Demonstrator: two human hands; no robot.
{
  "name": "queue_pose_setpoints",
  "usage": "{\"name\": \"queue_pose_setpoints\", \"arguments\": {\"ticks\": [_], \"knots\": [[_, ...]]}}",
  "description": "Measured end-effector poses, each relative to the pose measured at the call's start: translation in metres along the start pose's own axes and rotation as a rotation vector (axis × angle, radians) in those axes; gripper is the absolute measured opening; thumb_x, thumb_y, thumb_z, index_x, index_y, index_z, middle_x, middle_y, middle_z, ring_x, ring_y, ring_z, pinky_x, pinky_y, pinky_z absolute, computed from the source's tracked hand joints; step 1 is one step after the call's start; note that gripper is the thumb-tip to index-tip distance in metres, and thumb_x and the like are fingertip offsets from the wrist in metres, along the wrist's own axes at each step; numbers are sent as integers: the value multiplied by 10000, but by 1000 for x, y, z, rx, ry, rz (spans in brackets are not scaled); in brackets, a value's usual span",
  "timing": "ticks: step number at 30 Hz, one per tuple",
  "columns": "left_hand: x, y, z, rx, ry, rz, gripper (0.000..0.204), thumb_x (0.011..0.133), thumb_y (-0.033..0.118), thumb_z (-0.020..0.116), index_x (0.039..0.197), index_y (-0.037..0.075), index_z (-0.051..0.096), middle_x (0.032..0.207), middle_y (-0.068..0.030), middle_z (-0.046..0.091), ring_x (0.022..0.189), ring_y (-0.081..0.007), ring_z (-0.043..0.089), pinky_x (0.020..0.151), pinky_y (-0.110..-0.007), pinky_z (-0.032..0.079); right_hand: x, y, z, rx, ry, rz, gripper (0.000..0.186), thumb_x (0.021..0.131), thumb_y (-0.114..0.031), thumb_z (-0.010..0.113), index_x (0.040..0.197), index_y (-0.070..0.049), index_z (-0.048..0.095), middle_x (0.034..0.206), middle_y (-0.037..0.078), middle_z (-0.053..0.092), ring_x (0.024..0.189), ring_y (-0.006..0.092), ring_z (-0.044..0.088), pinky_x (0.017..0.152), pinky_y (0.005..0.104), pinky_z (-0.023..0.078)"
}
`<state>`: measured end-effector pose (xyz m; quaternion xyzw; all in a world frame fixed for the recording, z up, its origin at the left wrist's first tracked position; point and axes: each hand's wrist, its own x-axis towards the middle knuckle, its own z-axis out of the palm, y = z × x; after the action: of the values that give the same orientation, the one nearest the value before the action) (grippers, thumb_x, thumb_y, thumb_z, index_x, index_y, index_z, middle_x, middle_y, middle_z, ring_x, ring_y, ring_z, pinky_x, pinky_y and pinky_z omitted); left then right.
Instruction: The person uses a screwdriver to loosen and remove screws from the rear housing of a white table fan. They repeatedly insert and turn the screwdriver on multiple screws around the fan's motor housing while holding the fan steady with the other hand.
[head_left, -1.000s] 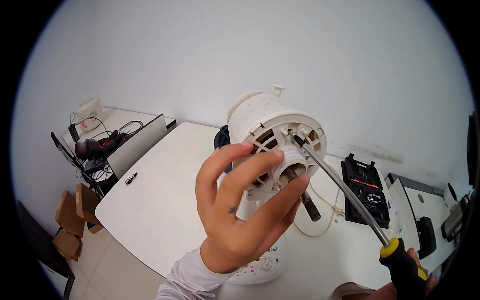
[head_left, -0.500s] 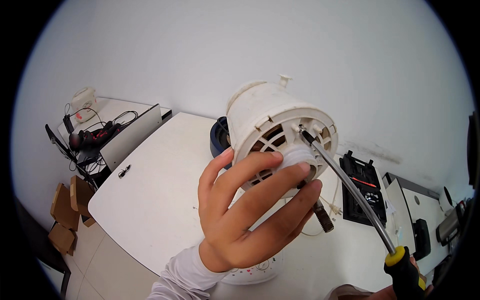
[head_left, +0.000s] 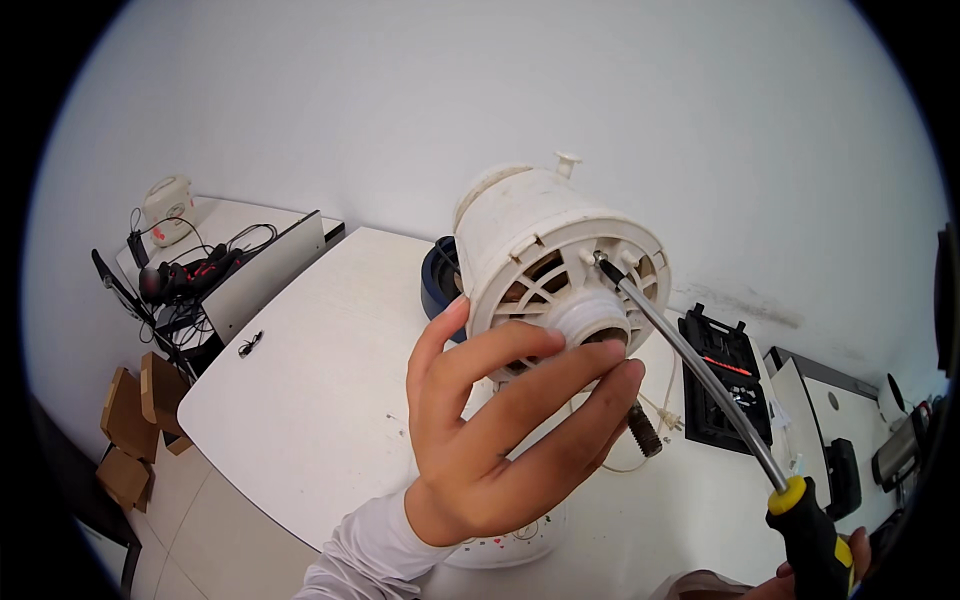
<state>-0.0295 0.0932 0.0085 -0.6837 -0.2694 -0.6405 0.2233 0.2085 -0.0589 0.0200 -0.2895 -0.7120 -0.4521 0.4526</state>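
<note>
My left hand curls around the front hub of a white cylindrical motor housing, which has a slotted vented face. A threaded metal shaft sticks out beneath my fingers. My right hand, mostly hidden at the lower right, grips the black-and-yellow handle of a long screwdriver. The screwdriver's tip sits at a small screw hole high on the housing's face. Below the housing, partly behind my left wrist, is a round white base with coloured markings.
A white table holds a dark blue round part, a pale cord and a black tool case. A side desk at left carries a white appliance and tangled cables. Cardboard boxes lie on the floor. Kettle at far right.
Over the last second the housing has shifted slightly up and to the right in view, the screwdriver tip moving with it. My left fingers have shifted, hiding more of the hub opening.
</note>
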Motion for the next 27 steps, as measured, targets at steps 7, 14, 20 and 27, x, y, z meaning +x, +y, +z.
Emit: {"name": "queue_pose_setpoints", "arguments": {"ticks": [7, 14, 20, 27], "knots": [[1, 2, 1, 27, -3, 31, 422, 535, 95, 637, 944, 175, 700, 1008, 27, 645, 940, -215, 534, 939, -479, 360, 4, -21, 43, -92, 154, 255, 290, 973, -359, 349, 1130, -118, 389, 977, 252, 547, 528, 199, 513, 294, 197, 384], [0, -2, 0, -28, -5, 11, 401, 555, 151, 596, 942, 162, 704, 1007, 24, 648, 930, -223, 536, 926, -494, 358, 7, -37, 12, 708, 221, 586, 406, 922, -277, 477, 1295, -155, 372, 1084, 224, 519, 701, 291, 597, 377, 250, 495], [1, 6, 8, -45, 35, 29, 433, 524, 112, 596, 940, 163, 707, 1001, 28, 648, 924, -221, 539, 931, -490, 356, 18, -39, 35, -180, 338, 347, 381, 988, -292, 333, 1346, -204, 235, 1023, 258, 529, 329, 129, 380, 306, 190, 348], [1, 5, 7, -50, 22, 19, 430, 535, 121, 596, 948, 156, 709, 994, 29, 648, 931, -218, 543, 958, -471, 345, 37, -48, 53, 89, 501, 448, 365, 957, -239, 419, 1276, -80, 343, 1195, 320, 448, 728, 238, 605, 350, 204, 473]]}}
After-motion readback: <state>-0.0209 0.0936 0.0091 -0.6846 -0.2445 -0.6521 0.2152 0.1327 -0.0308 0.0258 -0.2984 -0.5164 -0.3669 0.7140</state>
